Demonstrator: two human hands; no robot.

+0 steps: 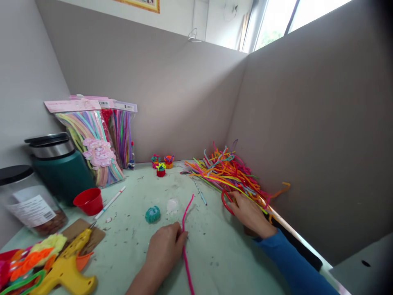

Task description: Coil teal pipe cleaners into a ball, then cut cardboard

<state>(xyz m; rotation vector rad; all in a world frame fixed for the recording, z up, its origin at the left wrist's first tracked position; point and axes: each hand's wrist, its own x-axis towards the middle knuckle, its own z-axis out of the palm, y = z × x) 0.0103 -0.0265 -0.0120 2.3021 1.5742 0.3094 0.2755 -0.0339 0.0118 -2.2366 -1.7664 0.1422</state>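
Note:
My left hand [167, 246] is closed, with a bright pink pipe cleaner [187, 266] pinched between thumb and fingers. The pipe cleaner runs above and below the hand along the table. On the right, my right hand [250, 211] has its fingers closed around the red loop handle of a pair of scissors [225, 201]; the blades are not visible. That hand is beside a heap of colourful pipe cleaners [227, 168]. Above my left hand lies a teal coil of pipe cleaner [152, 214], beside a pale round patch [172, 206] on the table.
A yellow glue gun [69, 266] lies front left by a red cup [89, 201], a white marker [110, 202], a jar [29, 200] and a green bottle [63, 172]. Packs of pipe cleaners [92, 143] lean on the partition. Small pipe-cleaner figures [161, 170] stand at the back.

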